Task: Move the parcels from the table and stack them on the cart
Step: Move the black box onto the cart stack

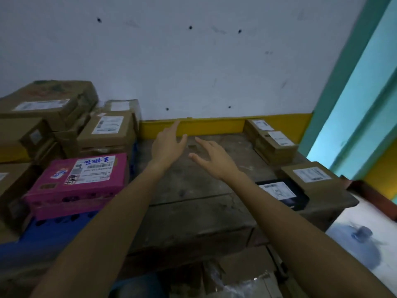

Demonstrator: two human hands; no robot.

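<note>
Both my arms reach forward over a worn wooden table (193, 203). My left hand (168, 145) and my right hand (211, 158) hover above its bare middle with fingers spread, holding nothing. On the table's right side lie two brown parcels (272, 143) near the wall, a larger brown parcel (318, 181) closer to me, and a flat black parcel (283, 195) with a white label. On the left, a pink box (79, 179) tops a stack beside several brown cartons (107, 134), above a blue cart edge (43, 237).
A grey wall with a yellow base strip (210, 125) runs behind the table. A teal door frame (354, 104) stands at the right. More cardboard and plastic wrap (236, 280) lie below the table's front edge.
</note>
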